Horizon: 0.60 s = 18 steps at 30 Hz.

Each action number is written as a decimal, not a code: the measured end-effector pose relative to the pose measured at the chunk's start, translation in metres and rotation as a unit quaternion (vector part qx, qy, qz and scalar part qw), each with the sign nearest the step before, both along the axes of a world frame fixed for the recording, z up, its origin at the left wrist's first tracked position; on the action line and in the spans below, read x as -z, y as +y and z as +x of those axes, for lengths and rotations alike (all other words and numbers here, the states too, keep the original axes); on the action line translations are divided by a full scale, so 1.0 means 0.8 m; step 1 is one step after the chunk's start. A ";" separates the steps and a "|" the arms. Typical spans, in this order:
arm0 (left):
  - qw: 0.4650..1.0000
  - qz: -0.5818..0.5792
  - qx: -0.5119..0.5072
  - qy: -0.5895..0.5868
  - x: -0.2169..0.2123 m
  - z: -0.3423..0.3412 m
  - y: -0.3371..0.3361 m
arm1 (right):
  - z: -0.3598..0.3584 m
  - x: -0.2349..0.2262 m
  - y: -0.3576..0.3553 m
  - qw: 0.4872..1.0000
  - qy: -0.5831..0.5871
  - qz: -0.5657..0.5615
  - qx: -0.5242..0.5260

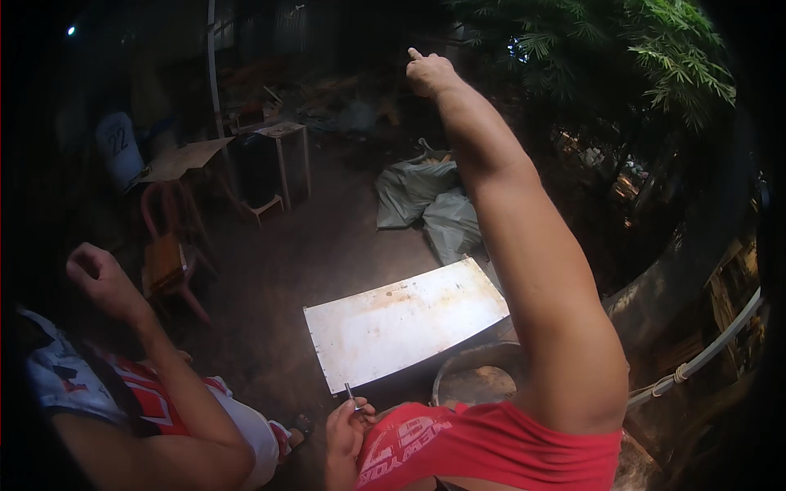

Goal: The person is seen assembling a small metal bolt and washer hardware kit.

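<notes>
My right arm stretches far out and up across the view. At its end my right hand (430,74) points away with one finger extended and the others curled, and nothing shows in it. Close to my red shirt (491,446), my left hand (348,427) is closed around a short, thin metal rod (350,394), whose tip sticks up between the fingers. What kind of rod it is, I cannot make out. Just beyond it lies a white rectangular board (405,321) with brown stains, the nearest thing to my left hand.
At the left another person (188,401) holds up a bent hand (106,282). Beyond stand a reddish chair (168,260), a small table (187,159) and a wooden frame (282,131). Grey-green sacks (417,192) lie past the board. A round tub (446,376) is beside me; a pole (720,344) curves at right.
</notes>
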<state>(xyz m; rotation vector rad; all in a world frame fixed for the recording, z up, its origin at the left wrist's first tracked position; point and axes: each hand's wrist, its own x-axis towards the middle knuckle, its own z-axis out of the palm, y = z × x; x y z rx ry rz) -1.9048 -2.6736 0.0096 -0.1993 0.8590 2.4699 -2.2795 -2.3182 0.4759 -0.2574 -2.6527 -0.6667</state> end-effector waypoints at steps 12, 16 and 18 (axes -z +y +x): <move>1.000 0.000 -0.012 0.004 0.001 0.002 0.015 | -0.039 0.047 0.031 0.996 -0.066 -0.051 0.013; 0.999 -0.001 -0.045 -0.015 0.012 0.011 0.025 | -0.094 0.081 0.050 0.996 -0.054 -0.065 0.024; 0.998 -0.011 -0.054 -0.036 0.020 0.015 0.036 | -0.128 0.093 0.067 0.994 -0.065 -0.084 0.036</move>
